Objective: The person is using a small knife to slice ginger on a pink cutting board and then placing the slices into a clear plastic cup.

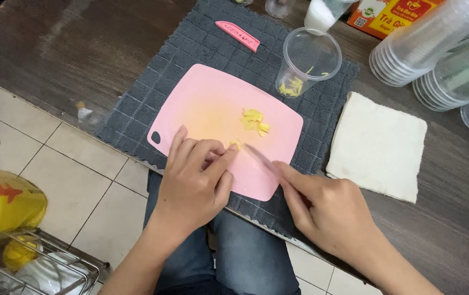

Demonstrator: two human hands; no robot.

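Observation:
My left hand pinches a small yellow piece against the pink cutting board. My right hand grips a pink knife, its blade angled toward that piece and almost touching it. A small pile of cut yellow slices lies near the board's middle. The board rests on a dark grey towel. A clear plastic cup with a few yellow slices inside stands just beyond the board.
A pink knife sheath lies on the towel's far side. A folded white cloth sits to the right. Stacks of clear cups and an orange box are at the back right. A wire rack and yellow bag are on the floor.

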